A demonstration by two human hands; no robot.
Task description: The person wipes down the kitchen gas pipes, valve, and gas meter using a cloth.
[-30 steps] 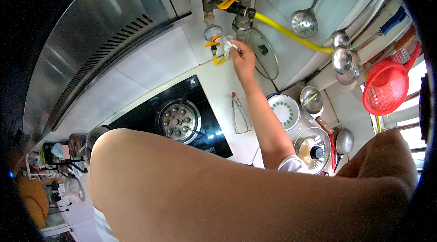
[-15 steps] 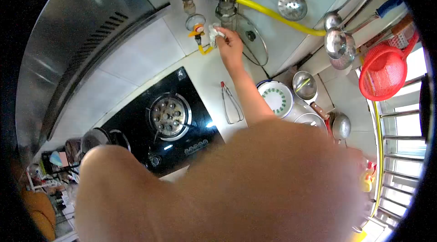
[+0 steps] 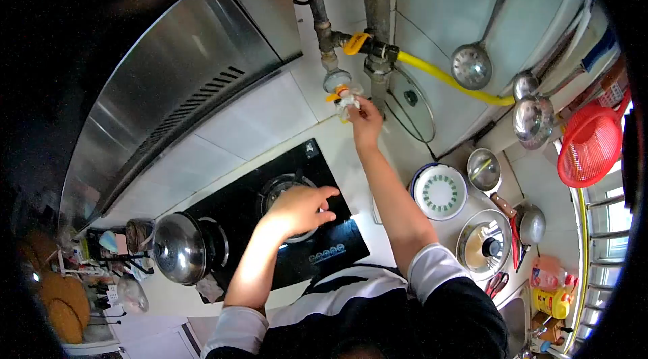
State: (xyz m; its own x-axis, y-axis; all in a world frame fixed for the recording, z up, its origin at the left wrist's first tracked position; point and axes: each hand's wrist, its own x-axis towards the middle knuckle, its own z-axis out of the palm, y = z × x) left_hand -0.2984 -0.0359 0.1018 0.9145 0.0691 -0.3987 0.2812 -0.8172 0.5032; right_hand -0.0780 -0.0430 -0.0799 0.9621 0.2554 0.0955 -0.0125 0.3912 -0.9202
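Observation:
My right hand [image 3: 366, 123] pinches a crumpled white tissue [image 3: 348, 105] and presses it around the orange-handled gas valve [image 3: 337, 94] under the round fitting on the wall pipe. Over the black gas stove [image 3: 341, 207] hangs my left hand [image 3: 302, 210], thumb and forefinger apart, with nothing in it. It covers most of the burner [image 3: 271, 194] below. A yellow gas hose [image 3: 439, 77] runs right from another pipe valve [image 3: 358, 44].
A lidded steel wok [image 3: 181, 248] stands on the stove's left. Right of my right arm are a green-patterned plate [image 3: 440, 191], a glass-lidded pot [image 3: 484, 244] and a small saucepan [image 3: 484, 169]. Ladles [image 3: 472, 65] and a red strainer [image 3: 590, 146] hang on the wall.
The view has shifted, and the large blurred skin across the lower part is gone. My left hand now shows over the stove. My right hand has brought the tissue onto the valve.

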